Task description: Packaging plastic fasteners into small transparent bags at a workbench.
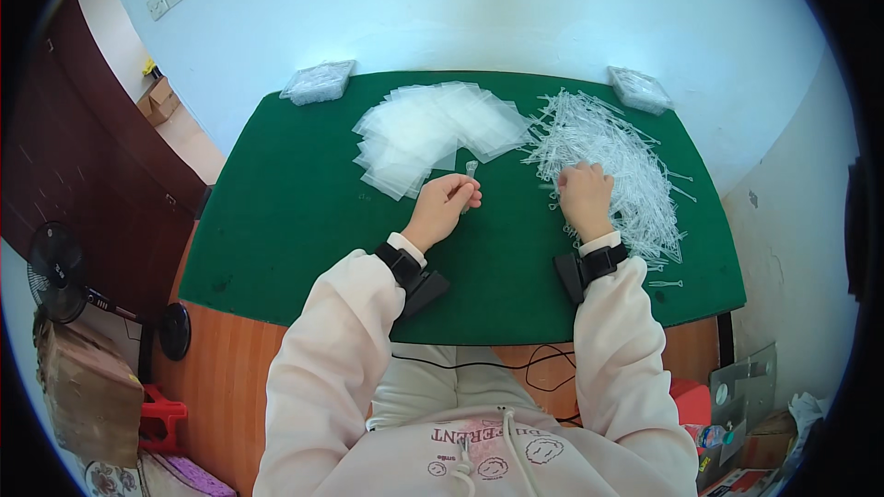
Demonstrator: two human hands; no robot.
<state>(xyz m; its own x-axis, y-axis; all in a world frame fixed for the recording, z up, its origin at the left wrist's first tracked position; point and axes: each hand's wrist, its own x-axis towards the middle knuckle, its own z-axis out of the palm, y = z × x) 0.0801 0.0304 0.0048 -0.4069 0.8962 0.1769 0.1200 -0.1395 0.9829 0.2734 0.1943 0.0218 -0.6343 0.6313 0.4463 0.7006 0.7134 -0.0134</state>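
My left hand is closed around a small bunch of thin clear plastic sticks, whose looped ends poke up past the fingertips. It hovers over the green table, just nearer than the bags. My right hand is at the near left side of a large heap of loose clear plastic sticks. Its fingers are curled together, and what they pinch is too small to make out. Farther off, left of the heap, flat clear plastic bags lie fanned out in an overlapping pile.
Clear wrapped packs stand at the table's far left and far right corners. A single stick lies near the right edge of the green table. A black fan, a cardboard box and a red stool are at floor left.
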